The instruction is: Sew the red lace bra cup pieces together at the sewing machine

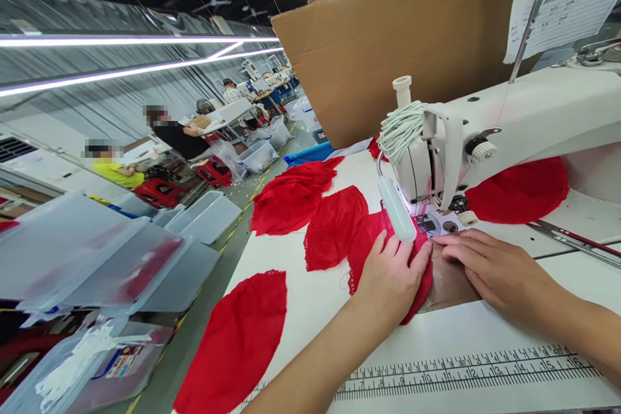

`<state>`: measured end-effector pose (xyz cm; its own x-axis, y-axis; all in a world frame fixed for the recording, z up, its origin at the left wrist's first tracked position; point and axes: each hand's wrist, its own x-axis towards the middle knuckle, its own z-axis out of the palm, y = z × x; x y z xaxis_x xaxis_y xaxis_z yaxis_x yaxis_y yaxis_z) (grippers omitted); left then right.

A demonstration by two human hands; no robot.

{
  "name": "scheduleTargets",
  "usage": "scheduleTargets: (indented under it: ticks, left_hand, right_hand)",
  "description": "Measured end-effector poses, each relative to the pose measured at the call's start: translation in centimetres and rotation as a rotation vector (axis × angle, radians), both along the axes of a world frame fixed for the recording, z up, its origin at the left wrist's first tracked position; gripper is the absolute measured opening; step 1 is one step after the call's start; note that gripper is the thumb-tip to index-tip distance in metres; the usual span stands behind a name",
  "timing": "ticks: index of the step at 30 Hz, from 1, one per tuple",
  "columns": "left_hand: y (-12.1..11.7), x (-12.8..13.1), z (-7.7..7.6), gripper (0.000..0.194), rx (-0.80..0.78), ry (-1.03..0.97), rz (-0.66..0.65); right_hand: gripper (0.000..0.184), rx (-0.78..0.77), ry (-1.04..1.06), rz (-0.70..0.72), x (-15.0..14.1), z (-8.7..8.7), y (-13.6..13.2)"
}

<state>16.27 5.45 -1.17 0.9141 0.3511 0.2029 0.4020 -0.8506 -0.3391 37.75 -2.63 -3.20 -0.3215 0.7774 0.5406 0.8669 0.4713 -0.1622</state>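
Note:
A red fabric piece [418, 297] lies under the needle area of a white sewing machine [417, 168]. My left hand [392, 272] rests on this fabric, fingers spread and pressing it flat, thumb pointing toward the needle plate [429, 225]. At the fabric's right edge is my right hand [499, 272], its fingers stretched out over the brown plate [449, 281]; the fingertips come close to my left thumb. A pale green rounded bar [396, 208] hangs in front of the needle and partly covers the fabric and my left fingertips.
More red pieces [237, 339] lie left on the white table, and another red piece [519, 191] sits behind the machine head. Scissors [577, 239] lie at right. A printed ruler [456, 375] runs along the front. Cardboard [388, 45] stands behind; plastic bins [160, 265] stand left.

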Motion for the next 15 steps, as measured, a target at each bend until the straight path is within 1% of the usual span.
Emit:
scheduleTargets:
  ticks: [6,13,15]
  left_hand:
    - [0.0,0.2,-0.1,0.046,-0.002,-0.016,0.011]
    - [-0.3,0.5,0.3,0.044,-0.036,-0.011,0.035]
    - [-0.4,0.6,0.5,0.044,-0.046,-0.015,0.037]
  right_hand:
    - [0.037,-0.036,0.078,-0.008,0.1,-0.7,0.0]
    - [0.032,0.038,0.047,0.006,0.2,0.4,0.1]
    - [0.030,0.074,0.045,0.006,0.4,0.3,-0.1]
